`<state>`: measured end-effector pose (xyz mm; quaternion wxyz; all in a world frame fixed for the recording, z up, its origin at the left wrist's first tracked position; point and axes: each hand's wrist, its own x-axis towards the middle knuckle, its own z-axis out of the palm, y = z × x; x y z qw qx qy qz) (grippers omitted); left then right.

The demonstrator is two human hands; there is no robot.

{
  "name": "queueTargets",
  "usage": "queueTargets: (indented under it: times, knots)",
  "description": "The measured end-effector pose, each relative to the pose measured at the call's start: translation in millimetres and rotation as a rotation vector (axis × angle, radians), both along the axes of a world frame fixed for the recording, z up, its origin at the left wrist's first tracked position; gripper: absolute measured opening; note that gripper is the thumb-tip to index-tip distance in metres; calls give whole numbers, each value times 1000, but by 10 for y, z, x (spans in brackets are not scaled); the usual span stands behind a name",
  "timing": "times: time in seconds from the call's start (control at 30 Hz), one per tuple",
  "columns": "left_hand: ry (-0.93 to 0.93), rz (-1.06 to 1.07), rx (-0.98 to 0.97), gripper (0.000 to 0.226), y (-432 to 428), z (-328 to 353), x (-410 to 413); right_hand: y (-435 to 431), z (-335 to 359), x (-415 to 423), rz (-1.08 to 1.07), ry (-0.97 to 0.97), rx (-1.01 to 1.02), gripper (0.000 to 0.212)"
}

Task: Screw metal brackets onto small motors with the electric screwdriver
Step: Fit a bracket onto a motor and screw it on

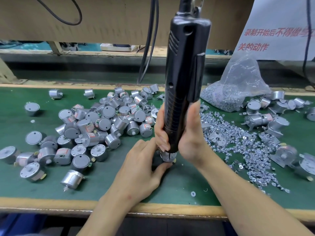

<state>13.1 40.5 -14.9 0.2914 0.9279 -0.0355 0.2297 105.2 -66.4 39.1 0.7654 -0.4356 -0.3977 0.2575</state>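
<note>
Green tabletop (119, 184). Screwdriver (184, 82) stands near upright with a slight lean; right hand (189, 138) has its fingers clenched round the lower barrel. Left hand (141, 169) fingers grasp the motor (167, 156) on the tabletop, under the tip. Bracket and screw hidden. Risks: the lean may make the bit slip onto the left fingers; a weak hold lets the motor spin.

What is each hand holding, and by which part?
Right hand grips the electric screwdriver round its lower barrel; left hand holds the small motor beneath it by its sides.
</note>
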Motion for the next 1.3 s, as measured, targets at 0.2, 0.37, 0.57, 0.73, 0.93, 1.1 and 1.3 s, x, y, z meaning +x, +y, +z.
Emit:
queueTargets:
  times: [0.2,0.37,0.57,0.73,0.93,1.1,1.3]
  knots:
    - [66,0,-14,40,16,-4,2,-69,103,108,77,4,91,70]
    - [98,-14,-29,50,13,4,-21,-186,174,304,-222,-33,6,75]
    - [87,-15,-30,47,2,21,-45,-304,161,499,-454,-67,-84,79]
    - [71,-30,-69,38,-21,40,-55,-354,79,592,-495,-93,-122,81]
    - [73,-13,-90,31,-30,51,-50,-375,6,647,-480,-98,-154,79]
    - [95,15,-89,28,-26,49,-58,-370,-38,655,-457,-111,-184,81]
    - [111,34,-70,29,-36,52,-58,-356,-54,655,-433,-127,-175,78]
